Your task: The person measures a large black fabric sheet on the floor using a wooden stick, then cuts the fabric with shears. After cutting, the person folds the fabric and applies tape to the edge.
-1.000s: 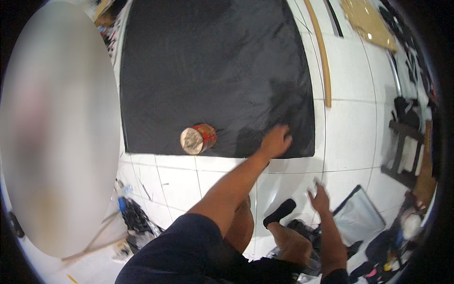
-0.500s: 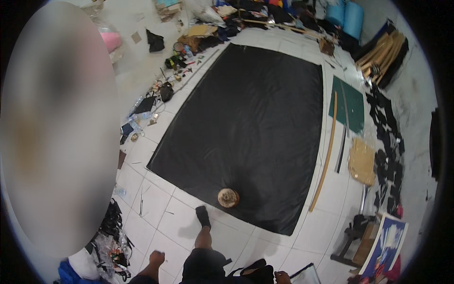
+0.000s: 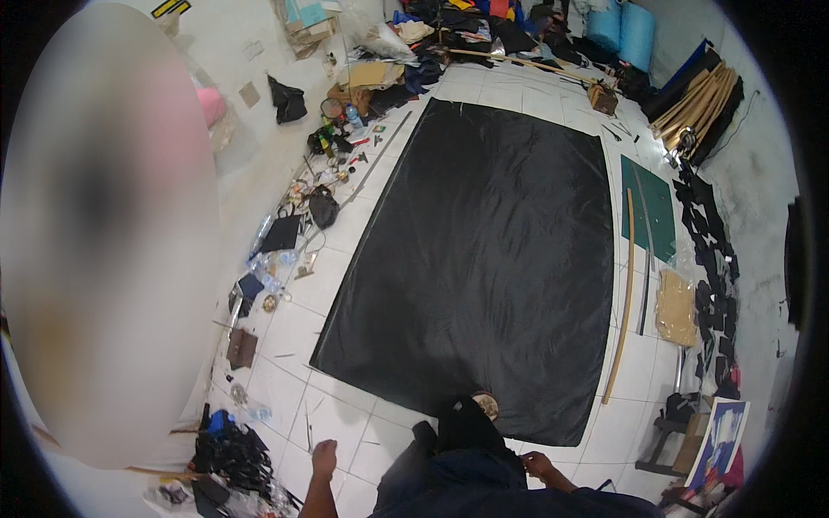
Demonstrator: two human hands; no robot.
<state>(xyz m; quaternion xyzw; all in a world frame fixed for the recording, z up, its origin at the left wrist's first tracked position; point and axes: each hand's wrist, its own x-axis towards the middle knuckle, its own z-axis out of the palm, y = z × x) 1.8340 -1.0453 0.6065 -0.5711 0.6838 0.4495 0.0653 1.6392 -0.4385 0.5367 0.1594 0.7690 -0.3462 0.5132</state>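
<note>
A large black fabric sheet point(image 3: 484, 250) lies spread on the white tiled floor, with faint wrinkles across it. On its near edge sits a round, stump-like object point(image 3: 489, 404) with a pale brown top, partly hidden by my dark-clothed leg. My left hand point(image 3: 325, 457) hangs over the tiles left of my legs, its fingers curled in and nothing visible in them. Close to my right thigh is my right hand point(image 3: 537, 466), fingers bent together against the dark clothing. Whatever it may hold is too small to make out.
Right of the sheet lie a long wooden strip point(image 3: 620, 302), a green cutting mat point(image 3: 649, 207) and a brown package point(image 3: 676, 309). Tools, bottles and a dark bag point(image 3: 323, 207) line the left wall. Cardboard rolls point(image 3: 698, 105) lean at the far right. Cloth heaps fill the back.
My body has moved forward to the sheet's near edge, and my leg now covers part of the round object. Both hands appear higher and further right in view.
</note>
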